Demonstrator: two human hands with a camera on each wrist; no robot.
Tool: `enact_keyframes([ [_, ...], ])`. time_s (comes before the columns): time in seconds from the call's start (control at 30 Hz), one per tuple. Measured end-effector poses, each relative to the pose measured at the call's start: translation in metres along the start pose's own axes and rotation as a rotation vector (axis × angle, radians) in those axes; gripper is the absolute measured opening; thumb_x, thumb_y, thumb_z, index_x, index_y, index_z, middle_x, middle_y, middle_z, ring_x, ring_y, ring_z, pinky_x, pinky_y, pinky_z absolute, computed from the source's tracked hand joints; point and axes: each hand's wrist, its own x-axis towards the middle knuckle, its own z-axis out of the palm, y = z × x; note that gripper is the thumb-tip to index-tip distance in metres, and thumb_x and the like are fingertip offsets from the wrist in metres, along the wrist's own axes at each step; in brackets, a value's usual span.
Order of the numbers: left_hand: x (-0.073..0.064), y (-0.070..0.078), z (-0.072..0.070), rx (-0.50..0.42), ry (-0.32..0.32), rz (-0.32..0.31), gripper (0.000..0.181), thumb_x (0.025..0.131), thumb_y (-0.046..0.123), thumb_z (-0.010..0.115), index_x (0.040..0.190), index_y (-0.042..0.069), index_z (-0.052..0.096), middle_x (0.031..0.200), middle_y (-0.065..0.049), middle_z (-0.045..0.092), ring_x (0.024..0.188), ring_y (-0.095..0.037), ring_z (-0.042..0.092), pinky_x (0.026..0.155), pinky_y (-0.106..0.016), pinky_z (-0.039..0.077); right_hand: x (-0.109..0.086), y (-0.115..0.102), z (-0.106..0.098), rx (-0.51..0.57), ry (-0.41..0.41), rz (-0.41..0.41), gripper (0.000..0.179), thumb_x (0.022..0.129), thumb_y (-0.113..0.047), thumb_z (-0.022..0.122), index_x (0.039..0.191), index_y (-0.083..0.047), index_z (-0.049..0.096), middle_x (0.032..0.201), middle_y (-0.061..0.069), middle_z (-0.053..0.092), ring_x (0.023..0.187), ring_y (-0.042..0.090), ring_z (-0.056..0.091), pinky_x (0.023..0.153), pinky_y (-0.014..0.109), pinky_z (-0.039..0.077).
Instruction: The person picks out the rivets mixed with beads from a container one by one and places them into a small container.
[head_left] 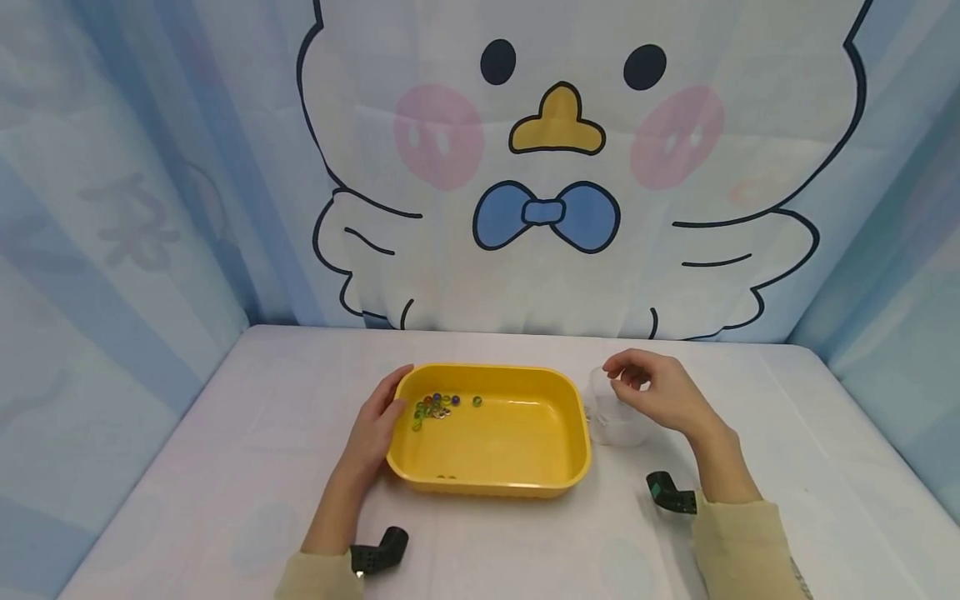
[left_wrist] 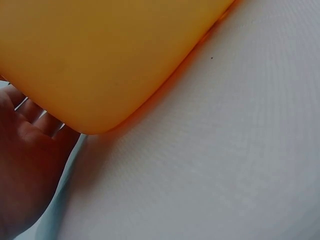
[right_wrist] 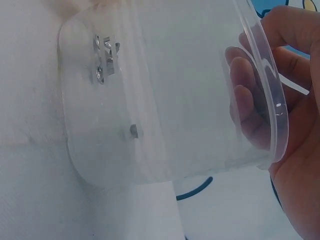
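A yellow tray [head_left: 502, 454] stands mid-table, with a cluster of glass beads [head_left: 435, 406] towards its left end. My left hand [head_left: 380, 417] grips the tray's left edge, thumb on the rim and fingers along the outer wall. To the right stands a clear plastic container [right_wrist: 175, 90] with small silvery pieces [right_wrist: 107, 57] near its bottom. Bent fingers of my right hand [head_left: 660, 392] are at the container's mouth. Some fingertips [right_wrist: 243, 100] show through the clear wall. Whether those fingers pinch the rim or some small piece cannot be made out.
A white cloth [head_left: 225, 467] covers the table. Behind it hangs a curtain [head_left: 555, 283] with a cartoon bird. Black wrist devices [head_left: 380, 550] sit at both sleeves. The container is directly beside the tray's right side.
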Motion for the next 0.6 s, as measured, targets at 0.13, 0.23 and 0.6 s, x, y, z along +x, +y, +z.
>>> enact_keyframes([
  [0.13,0.0002,0.0002,-0.0007,0.0,0.001,-0.005,0.049,0.105,0.012,0.041,0.154,0.016,0.041,0.159,-0.008,0.037,0.146,-0.025,0.032,0.119,-0.044,0.024,0.0003,-0.0003,0.0003,-0.002,0.01,0.0,0.018,0.088,0.002,0.067,0.105,-0.001,0.069,0.093,0.004,0.066,0.079,0.022,0.055,0.069,0.027,0.053],
  [0.23,0.0,0.0001,-0.0018,0.001,0.006,0.002,0.049,0.105,0.012,0.041,0.154,0.016,0.041,0.159,-0.008,0.037,0.145,-0.026,0.033,0.119,-0.044,0.024,0.0014,-0.0008,0.0015,0.002,0.011,-0.003,0.019,0.088,0.002,0.068,0.106,-0.002,0.069,0.093,0.004,0.066,0.079,0.022,0.055,0.07,0.028,0.053],
  [0.6,0.0004,-0.0013,-0.0007,-0.013,-0.001,0.008,0.049,0.105,0.011,0.041,0.154,0.016,0.041,0.159,-0.008,0.037,0.146,-0.026,0.032,0.119,-0.044,0.024,0.0033,-0.0058,0.003,0.001,0.0,-0.028,0.02,0.088,0.001,0.069,0.109,-0.002,0.068,0.096,0.004,0.066,0.081,0.022,0.056,0.072,0.028,0.054],
])
